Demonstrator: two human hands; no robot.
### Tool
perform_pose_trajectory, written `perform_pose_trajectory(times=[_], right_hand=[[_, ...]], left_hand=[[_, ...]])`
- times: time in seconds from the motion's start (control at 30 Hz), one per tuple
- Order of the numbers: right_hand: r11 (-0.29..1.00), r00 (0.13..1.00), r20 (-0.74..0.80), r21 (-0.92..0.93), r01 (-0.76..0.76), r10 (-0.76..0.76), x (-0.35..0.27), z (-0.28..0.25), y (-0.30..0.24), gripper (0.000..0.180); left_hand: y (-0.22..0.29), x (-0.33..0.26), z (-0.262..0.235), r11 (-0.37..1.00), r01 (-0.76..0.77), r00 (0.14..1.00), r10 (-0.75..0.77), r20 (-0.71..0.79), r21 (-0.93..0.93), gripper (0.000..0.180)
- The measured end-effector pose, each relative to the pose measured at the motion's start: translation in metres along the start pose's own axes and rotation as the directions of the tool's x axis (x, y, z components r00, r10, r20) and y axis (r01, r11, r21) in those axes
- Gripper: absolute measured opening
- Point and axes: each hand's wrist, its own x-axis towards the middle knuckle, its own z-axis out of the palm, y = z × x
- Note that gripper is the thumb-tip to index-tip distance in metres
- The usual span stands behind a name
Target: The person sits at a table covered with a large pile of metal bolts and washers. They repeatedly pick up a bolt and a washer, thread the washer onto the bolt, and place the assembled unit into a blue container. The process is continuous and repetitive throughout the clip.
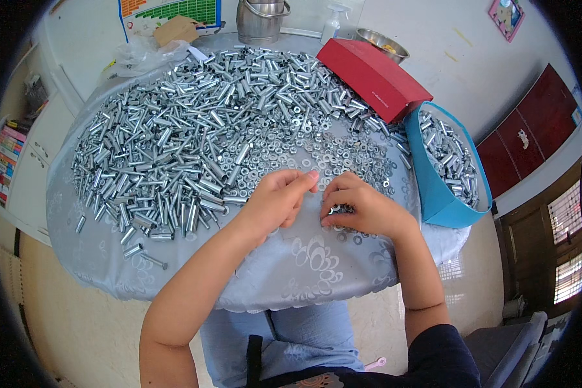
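Left hand [278, 199] over front half of cloth-covered table [252, 288], thumb pressed to curled fingers; cannot tell whether anything is pinched. Right hand [363, 208] just beside, fingers curled round small metal pieces [341, 209]. Loose washers [333, 154] lie mid-table toward right edge; metal sleeves [168, 132] heap from left edge to far edge. Blue bin [445, 197] stands at right edge.

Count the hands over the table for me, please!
2: the left hand, and the right hand beside it, curled over washers. No others show.
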Motion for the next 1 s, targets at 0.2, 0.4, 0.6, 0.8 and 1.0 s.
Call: perform_pose_trajectory(times=[0.2,0.4,0.6,0.8,1.0], right_hand=[[0.96,0.966,-0.156,0.223,-0.169,0.206,0.002,-0.006,-0.013,0.01],[0.883,0.918,-0.284,0.453,-0.128,0.278,0.002,0.0,-0.007,0.01],[0.865,0.922,-0.26,0.484,-0.132,0.286,0.002,0.003,-0.004,0.011],[0.806,0.916,-0.211,0.568,-0.169,0.341,0.002,0.002,-0.007,0.011],[0.789,0.93,-0.216,0.605,-0.112,0.298,0.004,0.004,-0.007,0.014]], left_hand=[[-0.002,0.001,-0.001,0.999,0.018,1.0,-0.018,-0.015,0.027,0.029],[-0.005,0.002,-0.001,0.995,0.087,0.993,-0.083,0.089,-0.045,0.029],[-0.004,0.002,-0.002,0.991,0.131,0.977,-0.128,0.173,-0.006,0.028],[-0.004,0.001,-0.002,0.994,0.104,0.982,-0.1,0.158,-0.016,0.027],[-0.003,0.0,0.001,0.997,0.072,0.991,-0.069,0.114,-0.017,0.025]])
